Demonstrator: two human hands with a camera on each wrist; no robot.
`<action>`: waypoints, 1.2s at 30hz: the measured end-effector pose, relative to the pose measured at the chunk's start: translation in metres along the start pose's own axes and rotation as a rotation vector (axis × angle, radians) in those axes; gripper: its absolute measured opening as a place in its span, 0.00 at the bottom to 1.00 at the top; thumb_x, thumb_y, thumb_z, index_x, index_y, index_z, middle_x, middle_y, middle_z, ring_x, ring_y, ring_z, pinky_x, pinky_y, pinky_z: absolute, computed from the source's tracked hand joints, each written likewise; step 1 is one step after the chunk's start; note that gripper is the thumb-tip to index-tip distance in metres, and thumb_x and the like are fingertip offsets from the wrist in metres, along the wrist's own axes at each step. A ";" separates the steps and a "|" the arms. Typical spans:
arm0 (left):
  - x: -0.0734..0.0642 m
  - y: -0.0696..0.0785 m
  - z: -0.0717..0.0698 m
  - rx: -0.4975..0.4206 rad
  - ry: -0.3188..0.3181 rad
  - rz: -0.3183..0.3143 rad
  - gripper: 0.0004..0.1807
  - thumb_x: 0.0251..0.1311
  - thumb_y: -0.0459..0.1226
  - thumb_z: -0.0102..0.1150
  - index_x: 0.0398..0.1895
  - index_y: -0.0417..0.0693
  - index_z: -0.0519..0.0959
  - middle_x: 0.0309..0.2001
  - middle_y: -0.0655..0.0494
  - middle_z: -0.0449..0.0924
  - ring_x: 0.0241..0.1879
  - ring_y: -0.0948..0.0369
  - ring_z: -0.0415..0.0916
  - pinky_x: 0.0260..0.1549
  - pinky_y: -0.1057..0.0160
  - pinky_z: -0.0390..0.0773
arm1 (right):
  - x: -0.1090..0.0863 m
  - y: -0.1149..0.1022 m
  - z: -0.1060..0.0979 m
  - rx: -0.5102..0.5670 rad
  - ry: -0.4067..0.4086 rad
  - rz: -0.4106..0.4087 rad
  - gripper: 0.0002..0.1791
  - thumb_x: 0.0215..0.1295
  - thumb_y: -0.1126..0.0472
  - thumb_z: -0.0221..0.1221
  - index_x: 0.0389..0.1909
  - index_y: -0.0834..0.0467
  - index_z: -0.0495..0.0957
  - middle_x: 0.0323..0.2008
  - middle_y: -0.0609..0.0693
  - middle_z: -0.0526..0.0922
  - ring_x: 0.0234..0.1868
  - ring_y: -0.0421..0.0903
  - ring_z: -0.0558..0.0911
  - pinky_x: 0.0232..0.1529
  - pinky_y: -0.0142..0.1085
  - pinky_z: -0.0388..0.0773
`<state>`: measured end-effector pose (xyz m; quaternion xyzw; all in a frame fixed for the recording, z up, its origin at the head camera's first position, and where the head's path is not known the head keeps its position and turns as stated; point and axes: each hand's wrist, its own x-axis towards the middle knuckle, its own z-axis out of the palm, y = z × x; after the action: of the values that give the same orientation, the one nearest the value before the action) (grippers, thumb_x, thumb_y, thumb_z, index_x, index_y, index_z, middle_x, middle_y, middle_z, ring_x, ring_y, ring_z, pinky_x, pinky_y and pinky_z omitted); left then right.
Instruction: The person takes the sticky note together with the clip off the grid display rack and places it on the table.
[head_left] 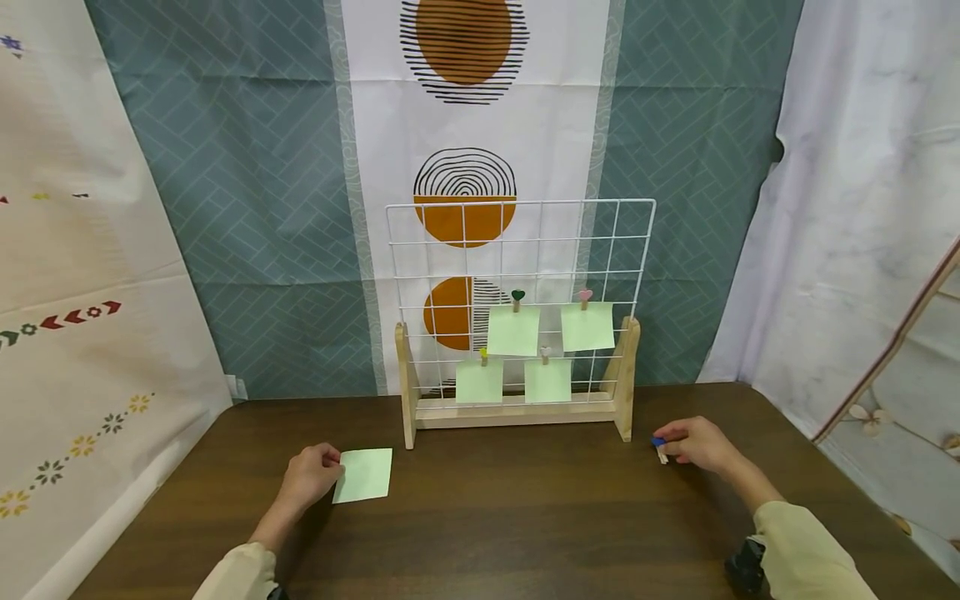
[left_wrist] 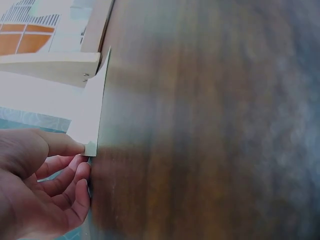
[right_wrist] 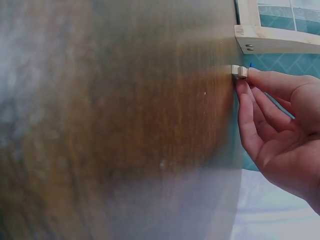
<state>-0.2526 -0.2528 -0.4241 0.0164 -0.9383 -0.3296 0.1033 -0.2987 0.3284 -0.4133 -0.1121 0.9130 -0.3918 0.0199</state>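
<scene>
The left hand [head_left: 311, 475] pinched the near-left edge of a pale green paper note [head_left: 363, 475] between thumb and fingertips, just above the dark wood-grain table [head_left: 487, 525] and to the left of the display stand. The right hand [head_left: 701, 443], on the opposite side, pinched a small blue-topped wooden clothespin [head_left: 661, 451] between thumb and forefinger, its bare wooden end projecting from the grip. From these angles it was hard to say whether note and clothespin were fully off the tabletop or brushed it.

Between the hands stood a white wire grid [head_left: 521, 202] on a wooden base [head_left: 517, 412]. Four similar notes hung on it in two rows, an upper pair [head_left: 513, 332] and a lower pair [head_left: 479, 382], each under its own mini clothespin with a coloured top: dark green, pink, yellow and white.

The step in hand seemed to be taking up one note and one clothespin together. The next move called for bringing both inward to the wire, the paper kept flat, and the clothespin turned and squeezed so that its mouth could straddle paper and wire.
</scene>
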 end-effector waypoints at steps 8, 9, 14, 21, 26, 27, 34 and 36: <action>0.002 0.000 0.000 -0.002 0.000 -0.015 0.04 0.51 0.29 0.60 0.29 0.34 0.78 0.26 0.53 0.77 0.28 0.54 0.73 0.29 0.57 0.72 | 0.000 -0.001 -0.001 -0.017 0.009 0.008 0.13 0.58 0.71 0.62 0.43 0.75 0.79 0.39 0.65 0.83 0.36 0.52 0.82 0.34 0.44 0.81; 0.002 0.000 0.000 -0.004 -0.001 -0.018 0.04 0.51 0.29 0.60 0.29 0.34 0.78 0.25 0.53 0.77 0.28 0.54 0.73 0.29 0.57 0.72 | 0.000 -0.001 -0.001 -0.018 0.009 0.006 0.13 0.58 0.72 0.62 0.43 0.75 0.79 0.39 0.65 0.83 0.36 0.52 0.82 0.34 0.44 0.81; 0.001 0.001 0.000 -0.013 0.006 -0.027 0.05 0.50 0.29 0.60 0.29 0.34 0.78 0.25 0.53 0.77 0.28 0.55 0.72 0.29 0.58 0.72 | -0.001 0.001 -0.002 0.017 0.004 -0.001 0.15 0.59 0.72 0.61 0.45 0.78 0.76 0.40 0.67 0.82 0.37 0.53 0.82 0.33 0.43 0.81; 0.002 0.000 -0.001 -0.015 0.013 -0.042 0.05 0.51 0.31 0.60 0.28 0.34 0.78 0.25 0.52 0.77 0.28 0.54 0.73 0.29 0.56 0.72 | 0.001 0.001 -0.007 0.048 -0.015 0.011 0.19 0.64 0.70 0.58 0.50 0.80 0.71 0.45 0.71 0.79 0.39 0.55 0.82 0.34 0.43 0.81; 0.006 0.001 -0.009 -0.031 0.040 -0.048 0.08 0.57 0.32 0.56 0.32 0.32 0.78 0.29 0.47 0.79 0.31 0.50 0.75 0.30 0.54 0.74 | 0.006 -0.006 -0.013 -0.004 0.025 0.024 0.21 0.66 0.67 0.56 0.52 0.81 0.68 0.45 0.74 0.78 0.38 0.57 0.82 0.32 0.42 0.81; 0.008 0.003 -0.013 -0.040 0.051 -0.043 0.09 0.58 0.32 0.56 0.34 0.31 0.78 0.30 0.46 0.79 0.32 0.49 0.75 0.30 0.53 0.75 | 0.007 -0.008 -0.015 -0.009 0.040 0.027 0.22 0.67 0.67 0.55 0.53 0.82 0.67 0.46 0.74 0.77 0.39 0.58 0.82 0.32 0.42 0.81; 0.020 0.035 -0.040 -0.093 0.093 0.041 0.13 0.63 0.33 0.52 0.44 0.29 0.76 0.39 0.38 0.80 0.40 0.43 0.76 0.36 0.49 0.76 | 0.012 -0.035 -0.026 0.011 0.102 0.006 0.25 0.72 0.64 0.51 0.58 0.81 0.62 0.52 0.76 0.73 0.48 0.64 0.80 0.37 0.42 0.81; 0.021 0.047 -0.044 -0.103 0.085 0.065 0.14 0.64 0.34 0.52 0.46 0.30 0.76 0.41 0.38 0.80 0.42 0.43 0.76 0.39 0.48 0.75 | 0.013 -0.045 -0.027 0.026 0.108 -0.016 0.26 0.73 0.62 0.50 0.60 0.80 0.63 0.53 0.75 0.73 0.50 0.64 0.78 0.39 0.43 0.81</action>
<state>-0.2629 -0.2452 -0.3576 -0.0053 -0.9149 -0.3730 0.1545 -0.3064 0.3148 -0.3610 -0.0977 0.9068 -0.4090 -0.0310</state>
